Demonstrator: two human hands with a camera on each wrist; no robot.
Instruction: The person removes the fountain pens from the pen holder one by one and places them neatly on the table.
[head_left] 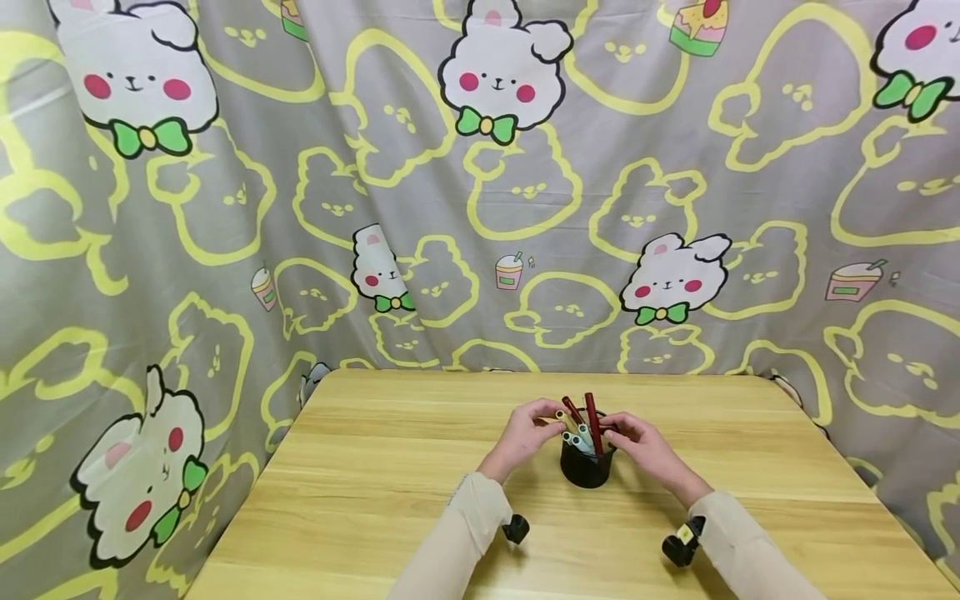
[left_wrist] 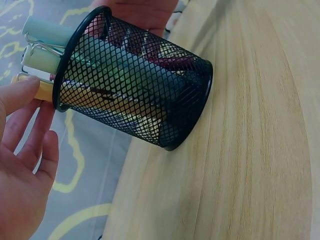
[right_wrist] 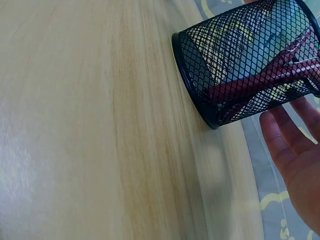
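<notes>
A black mesh pen holder stands upright on the table with several pens in it. Two dark red pens lean up at its back and right; pale green and blue pens and a yellow pen sit at the front and left. My left hand is at the holder's left, pinching the yellow pen near its top between thumb and fingers by the rim. On the other side my right hand has its fingers loosely extended, fingertips close against the mesh near the rim.
The holder stands on a light wood table. A grey curtain with rabbit prints hangs behind and along the sides, past the table's edges. Black wrist cameras sit under both sleeves.
</notes>
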